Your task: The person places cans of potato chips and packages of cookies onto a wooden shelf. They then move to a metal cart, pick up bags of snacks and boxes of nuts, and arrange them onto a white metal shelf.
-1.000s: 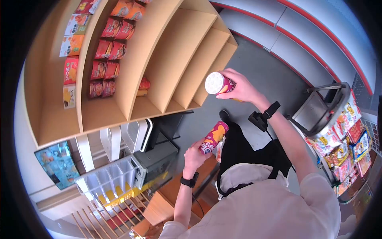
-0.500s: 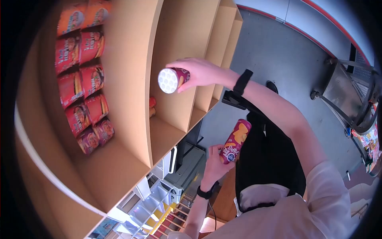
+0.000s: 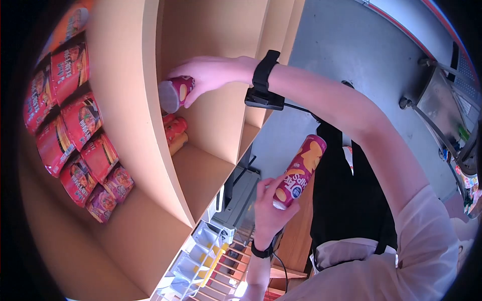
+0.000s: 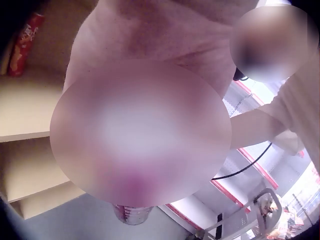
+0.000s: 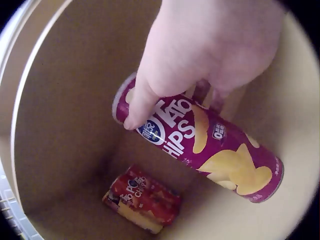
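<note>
In the head view my right hand (image 3: pixel 213 72) grips a purple potato chip can (image 3: pixel 183 90) near its pale-lidded end, inside a wooden shelf compartment. The right wrist view shows the thumb and fingers around that can (image 5: pixel 230 155), which is tilted above red and yellow chip cans (image 5: pixel 145 195) lying in the compartment's corner. Lower down, in front of the body, my left hand (image 3: pixel 271 213) holds a second purple potato chip can (image 3: pixel 304 165) by its lower part, its other end pointing up and away. Blur covers most of the left hand in the left wrist view.
Red instant noodle packs (image 3: pixel 78 118) stand in rows in the compartment to the left, behind a wooden divider (image 3: pixel 150 105). A metal cart (image 3: pixel 437 100) is on the floor at the right. Clear plastic bins (image 3: pixel 193 256) sit below the shelf.
My right hand has carried its can leftward from over the floor into the shelf compartment. The head view has swung closer to the shelf. My left hand keeps hold of its can.
</note>
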A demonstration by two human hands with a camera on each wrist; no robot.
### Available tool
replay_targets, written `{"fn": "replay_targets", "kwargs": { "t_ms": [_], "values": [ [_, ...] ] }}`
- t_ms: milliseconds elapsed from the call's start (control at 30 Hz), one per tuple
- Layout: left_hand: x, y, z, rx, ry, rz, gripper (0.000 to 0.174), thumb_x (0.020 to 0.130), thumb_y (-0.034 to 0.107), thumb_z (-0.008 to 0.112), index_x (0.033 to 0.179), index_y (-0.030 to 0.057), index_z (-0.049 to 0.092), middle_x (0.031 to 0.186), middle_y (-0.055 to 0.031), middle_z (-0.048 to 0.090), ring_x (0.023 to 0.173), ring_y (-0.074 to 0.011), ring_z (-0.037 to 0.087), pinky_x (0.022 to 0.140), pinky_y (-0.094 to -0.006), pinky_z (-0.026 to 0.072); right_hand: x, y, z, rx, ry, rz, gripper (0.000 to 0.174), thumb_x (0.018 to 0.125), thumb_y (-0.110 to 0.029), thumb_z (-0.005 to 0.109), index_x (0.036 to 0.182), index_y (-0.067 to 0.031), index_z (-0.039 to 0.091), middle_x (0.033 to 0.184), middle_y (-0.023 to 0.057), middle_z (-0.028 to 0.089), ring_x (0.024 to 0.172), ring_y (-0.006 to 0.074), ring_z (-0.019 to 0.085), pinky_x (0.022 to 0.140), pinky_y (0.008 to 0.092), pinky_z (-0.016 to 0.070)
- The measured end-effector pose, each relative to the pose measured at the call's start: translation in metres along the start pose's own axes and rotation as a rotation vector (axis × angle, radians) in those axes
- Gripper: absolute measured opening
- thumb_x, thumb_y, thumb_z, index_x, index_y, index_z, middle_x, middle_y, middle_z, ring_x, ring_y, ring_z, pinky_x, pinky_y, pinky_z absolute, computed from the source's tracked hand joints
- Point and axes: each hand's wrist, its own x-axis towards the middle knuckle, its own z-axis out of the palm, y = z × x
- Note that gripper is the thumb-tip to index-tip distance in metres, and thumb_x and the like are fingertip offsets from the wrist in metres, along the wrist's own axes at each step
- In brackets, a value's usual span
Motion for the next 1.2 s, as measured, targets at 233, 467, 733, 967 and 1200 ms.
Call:
{"fn": "replay_targets", "kwargs": {
  "t_ms": [233, 467, 733, 967, 1200],
  "values": [
    [0.015, -0.009, -0.013, -0.065, 0.125, 0.037, 0.065, 0.060, 0.007, 0.074, 0.117, 0.0031, 0.044, 0.108, -0.0157, 0.052, 0.095, -0.0289, 0.059, 0.083, -0.0360, 0.0494, 0.005, 0.006, 0.002, -0.043, 0.010, -0.026, 0.067, 0.070, -0.037, 0.076, 0.122, -0.0036, 0.051, 0.110, 0.0174, 0.058, 0.101, 0.0343, 0.057, 0.084, 0.0414, 0.0480],
    [0.025, -0.024, -0.018, -0.176, 0.299, 0.043, 0.070, 0.059, 0.007, 0.075, 0.119, 0.0023, 0.039, 0.109, -0.0130, 0.047, 0.099, -0.0246, 0.054, 0.086, -0.0348, 0.0465, 0.000, 0.009, -0.005, -0.166, -0.092, 0.024, 0.067, 0.069, -0.037, 0.076, 0.121, -0.0034, 0.050, 0.112, 0.0171, 0.057, 0.103, 0.0353, 0.056, 0.086, 0.0429, 0.0472],
    [0.060, -0.014, -0.036, -0.318, 0.373, 0.111, 0.067, 0.061, 0.003, 0.073, 0.118, 0.0039, 0.037, 0.111, -0.0125, 0.048, 0.101, -0.0217, 0.054, 0.087, -0.0335, 0.0464, -0.085, -0.023, -0.048, -0.108, -0.200, 0.106, 0.074, 0.071, -0.049, 0.073, 0.124, -0.0028, 0.049, 0.118, 0.0155, 0.055, 0.108, 0.0323, 0.054, 0.088, 0.0409, 0.0455],
    [0.106, -0.006, -0.001, -0.412, 0.255, 0.230, 0.067, 0.061, 0.003, 0.074, 0.119, 0.0046, 0.040, 0.113, -0.0100, 0.048, 0.103, -0.0207, 0.054, 0.090, -0.0340, 0.0447, -0.216, -0.054, -0.042, -0.125, -0.409, 0.391, 0.086, 0.057, -0.033, 0.082, 0.128, -0.0056, 0.042, 0.114, 0.0150, 0.055, 0.107, 0.0337, 0.054, 0.093, 0.0422, 0.0431],
    [0.155, -0.026, -0.009, -0.681, 0.527, 0.051, 0.082, 0.081, 0.034, 0.072, 0.138, -0.0029, 0.027, 0.136, -0.0167, 0.038, 0.109, -0.0269, 0.055, 0.089, -0.0397, 0.0481, -0.300, -0.032, -0.044, -0.061, -0.055, 0.643, 0.073, 0.057, -0.017, 0.080, 0.121, -0.0053, 0.048, 0.115, 0.0141, 0.056, 0.105, 0.0329, 0.056, 0.095, 0.0395, 0.0436]
  ]
}}
